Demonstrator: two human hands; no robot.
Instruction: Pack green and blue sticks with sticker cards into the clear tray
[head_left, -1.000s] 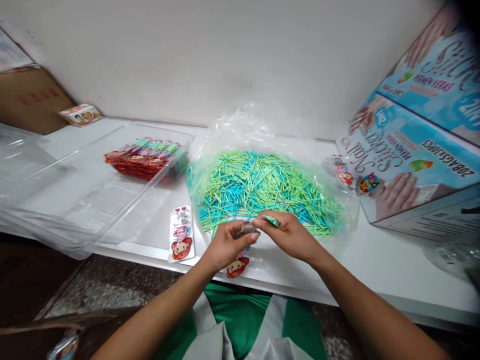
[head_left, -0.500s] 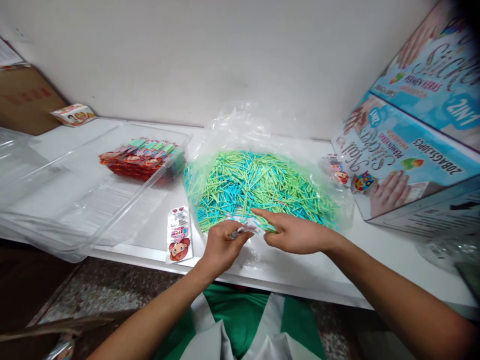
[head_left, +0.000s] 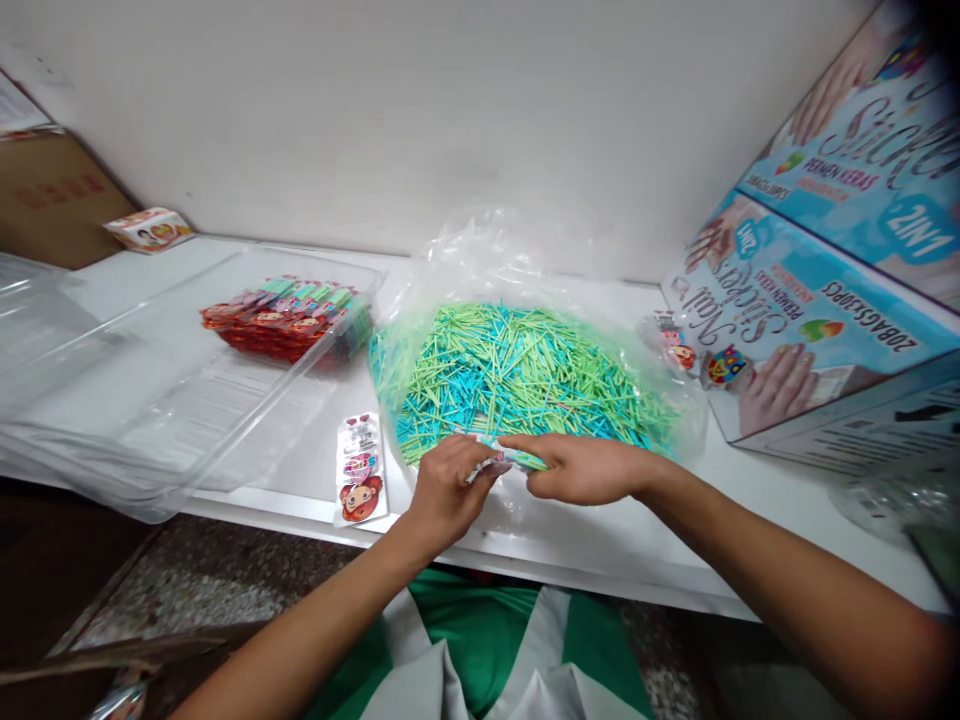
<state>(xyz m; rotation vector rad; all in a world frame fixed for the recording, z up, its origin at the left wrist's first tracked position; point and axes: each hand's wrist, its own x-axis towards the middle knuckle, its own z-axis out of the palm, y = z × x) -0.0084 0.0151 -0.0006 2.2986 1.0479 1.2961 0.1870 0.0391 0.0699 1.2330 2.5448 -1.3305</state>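
My left hand [head_left: 450,487] pinches a small printed sachet [head_left: 495,462] just in front of the pile. Fingers closed, my right hand [head_left: 585,468] meets it from the right, holding a few thin green sticks [head_left: 531,460] whose ends are at the sachet. How far the sticks reach inside is hidden by my fingers. Behind both hands, a large heap of thin green and blue sticks [head_left: 517,375] lies in an opened clear plastic bag [head_left: 480,250]. A flat sachet [head_left: 361,470] printed with a red-haired cartoon figure lies left of my left hand.
To the left stands a clear plastic tray [head_left: 255,420] with a stack of filled red sachets [head_left: 277,318]. Printed blue boxes [head_left: 832,290] are stacked at the right, with another sachet [head_left: 675,340] beside them. A brown carton [head_left: 60,200] and small box [head_left: 150,230] are at far left.
My right index finger, stretched out over the sachet before, has come down and closed against it. The right hand's sticks are now closer to the sachet in my left hand.
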